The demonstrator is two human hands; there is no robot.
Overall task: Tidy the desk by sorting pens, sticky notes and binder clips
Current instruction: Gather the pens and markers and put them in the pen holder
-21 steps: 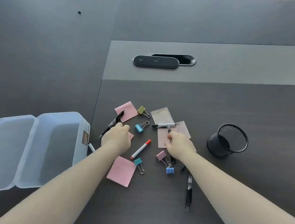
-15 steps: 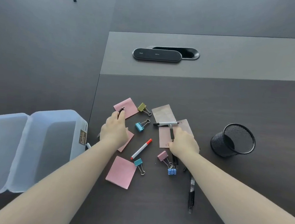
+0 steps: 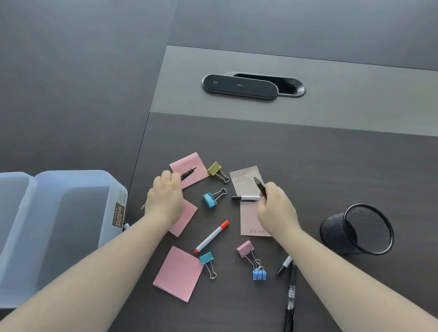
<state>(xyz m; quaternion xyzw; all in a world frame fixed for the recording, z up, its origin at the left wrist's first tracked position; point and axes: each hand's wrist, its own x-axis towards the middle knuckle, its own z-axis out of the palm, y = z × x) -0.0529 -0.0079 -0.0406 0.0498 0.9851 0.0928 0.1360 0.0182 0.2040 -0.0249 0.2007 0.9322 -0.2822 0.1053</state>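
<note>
— Right hand (image 3: 274,209) clenched around a dark pen (image 3: 260,187), tip poking up past the knuckles, over the pale sticky note (image 3: 245,178). Left hand (image 3: 167,197) closed on a black clip pen (image 3: 188,173), lying across the far pink sticky note (image 3: 186,167).

— Biggest things first?

— Dark counter (image 3: 317,173) under all of it. At the left edge, a translucent plastic box (image 3: 37,230), lid open. At right, well apart from the clutter — a black mesh pen cup (image 3: 359,229), tilted.

— And the notes?

— Near pink sticky note (image 3: 178,272) lying flat by the left forearm. Another pink one (image 3: 186,217) half hidden under the left hand. Written note (image 3: 250,220) under the right wrist.

— Pens?

— Long black pen (image 3: 290,302) beside the right forearm, a short marker (image 3: 284,265) just touching its top. Red-capped marker (image 3: 212,236) in the middle. White marker (image 3: 245,198) touching the right fingers.

— Clips?

— Olive binder clip (image 3: 215,168) beside the far pink note. Blue binder clip (image 3: 209,199) between the hands. Teal binder clip (image 3: 206,258) at the near note's corner. Pink binder clip (image 3: 245,248) with handles tangled into the small blue binder clip (image 3: 259,275).
</note>
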